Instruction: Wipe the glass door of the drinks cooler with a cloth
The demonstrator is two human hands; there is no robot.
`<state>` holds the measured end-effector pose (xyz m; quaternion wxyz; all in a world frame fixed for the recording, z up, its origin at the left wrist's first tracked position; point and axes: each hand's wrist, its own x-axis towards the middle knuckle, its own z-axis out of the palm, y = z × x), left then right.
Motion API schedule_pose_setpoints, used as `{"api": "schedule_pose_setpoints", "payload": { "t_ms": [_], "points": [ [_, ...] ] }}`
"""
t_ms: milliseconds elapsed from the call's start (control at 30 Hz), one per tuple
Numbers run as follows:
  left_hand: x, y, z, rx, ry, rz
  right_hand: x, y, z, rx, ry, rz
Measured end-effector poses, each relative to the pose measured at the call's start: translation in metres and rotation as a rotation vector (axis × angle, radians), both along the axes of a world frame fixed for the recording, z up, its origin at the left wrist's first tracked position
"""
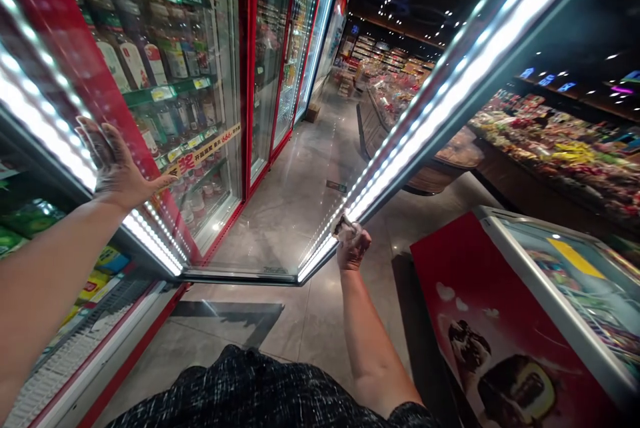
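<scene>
A glass fridge door (240,277) with bright LED strips along its sides stands swung open before me. My right hand (354,247) is closed around the door's free edge, low on the lit strip. Part of its fingers looks greyish there, through or mirrored in the glass. My left hand (117,171) is spread with fingers apart against the lit frame on the hinge side, thumb pointing right. Through the glass I see bottles (133,61) on shelves and a promotional strip (205,151) with red and black lettering.
At lower left, the open fridge's shelves hold green and yellow packets (93,285). A red chest freezer (465,301) with ice cream pictures stands at right. Behind it are produce displays (565,155). More red-framed fridges (273,68) line the aisle, whose floor (320,128) is grey tile.
</scene>
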<state>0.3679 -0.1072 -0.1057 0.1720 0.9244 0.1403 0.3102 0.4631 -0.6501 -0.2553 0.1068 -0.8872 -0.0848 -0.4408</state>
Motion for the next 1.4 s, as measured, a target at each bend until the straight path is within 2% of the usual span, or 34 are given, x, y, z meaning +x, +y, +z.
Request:
{"api": "schedule_pose_setpoints", "payload": {
  "t_ms": [167, 233, 300, 400, 467, 533, 667, 733, 800, 900, 967, 1033, 1167, 1233, 1300, 1400],
  "points": [
    [0.0, 0.001, -0.001, -0.015, -0.005, -0.015, 0.027, -0.005, 0.092, 0.05, -0.235, 0.018],
    [0.001, 0.002, -0.002, -0.034, -0.013, -0.017, 0.033, -0.001, 0.11, 0.041, -0.255, 0.016],
    [0.001, 0.002, -0.003, -0.052, -0.021, -0.016, 0.032, 0.005, 0.104, 0.013, -0.246, 0.0],
    [0.0, -0.001, -0.003, -0.044, -0.037, -0.019, 0.025, 0.012, 0.069, -0.057, -0.236, -0.041],
    [-0.001, -0.002, -0.003, -0.037, -0.049, -0.027, 0.025, 0.015, 0.057, -0.078, -0.222, -0.072],
    [-0.001, -0.001, -0.004, -0.05, -0.059, -0.035, 0.032, 0.015, 0.068, -0.06, -0.206, -0.092],
    [0.0, 0.005, -0.011, -0.091, -0.069, -0.047, 0.053, 0.016, 0.125, 0.002, -0.201, -0.095],
    [0.0, 0.006, -0.014, -0.101, -0.066, -0.045, 0.056, 0.018, 0.133, 0.019, -0.195, -0.1],
    [0.0, 0.004, -0.015, -0.106, -0.069, -0.035, 0.05, 0.021, 0.116, 0.022, -0.16, -0.105],
    [-0.002, -0.004, -0.012, -0.096, -0.067, -0.012, 0.034, 0.025, 0.07, -0.006, -0.062, -0.085],
    [-0.003, -0.009, -0.01, -0.086, -0.051, 0.003, 0.03, 0.026, 0.054, -0.021, -0.035, -0.062],
    [-0.004, -0.012, -0.009, -0.086, -0.04, 0.012, 0.034, 0.026, 0.061, -0.008, -0.08, -0.039],
    [-0.006, -0.014, -0.011, -0.096, -0.047, 0.011, 0.052, 0.03, 0.106, 0.049, -0.217, 0.033],
    [-0.007, -0.014, -0.013, -0.103, -0.052, 0.004, 0.054, 0.035, 0.109, 0.063, -0.223, 0.049],
    [-0.007, -0.015, -0.015, -0.117, -0.054, 0.003, 0.045, 0.044, 0.088, 0.063, -0.18, 0.065],
    [-0.008, -0.019, -0.016, -0.141, -0.046, 0.011, 0.024, 0.063, 0.035, 0.09, -0.041, 0.121]
  ]
}}
